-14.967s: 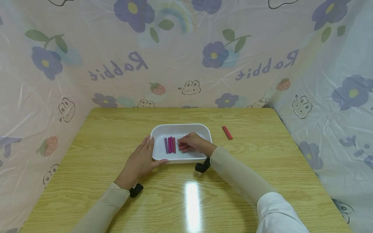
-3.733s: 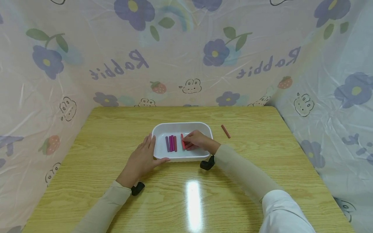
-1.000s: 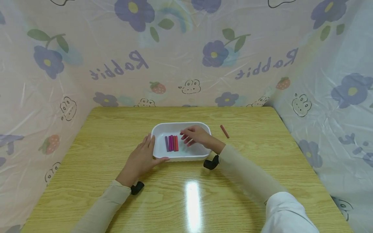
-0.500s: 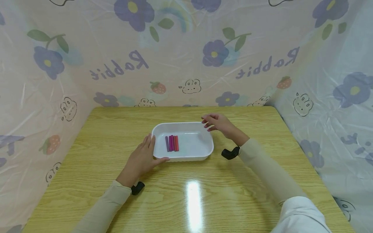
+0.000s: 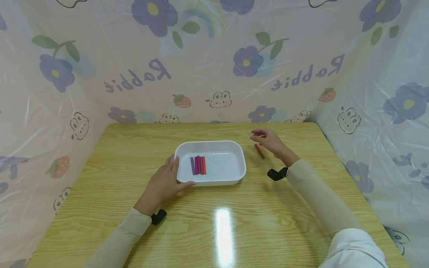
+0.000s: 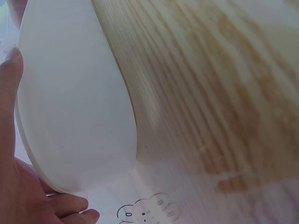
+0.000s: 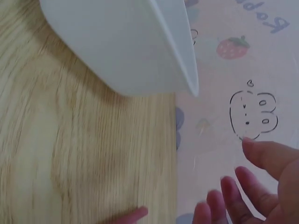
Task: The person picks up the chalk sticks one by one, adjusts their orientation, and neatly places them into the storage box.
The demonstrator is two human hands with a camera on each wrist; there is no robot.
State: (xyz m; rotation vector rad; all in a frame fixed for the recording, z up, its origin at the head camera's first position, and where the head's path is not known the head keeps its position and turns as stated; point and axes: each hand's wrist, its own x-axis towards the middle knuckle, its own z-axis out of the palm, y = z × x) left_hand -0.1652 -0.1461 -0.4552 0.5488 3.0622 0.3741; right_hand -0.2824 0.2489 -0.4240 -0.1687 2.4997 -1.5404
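A white tray (image 5: 231, 181) stands mid-table, with several thin coloured crayon-like sticks (image 5: 198, 165) side by side in its left half, from dull purple through magenta to orange-red. My left hand (image 5: 161, 185) rests against the tray's left end, fingers at the side and thumb along the front rim. The left wrist view shows that thumb (image 6: 11, 63) touching the rim. To the tray's right, one reddish-brown stick (image 5: 259, 151) lies slanted on the table. My right hand (image 5: 271, 143) hovers just beyond and right of it, fingers apart and loosely bent, holding nothing.
The wooden table (image 5: 181, 230) has a patterned curtain (image 5: 207, 56) behind it and at both sides. A bright light reflection (image 5: 223, 234) shows near the front. Black wrist mounts (image 5: 277, 174) sit below both hands.
My right hand let the orange-red stick lie at the row's right end, then left the tray and moved right to the loose stick. The left hand stays at the tray.
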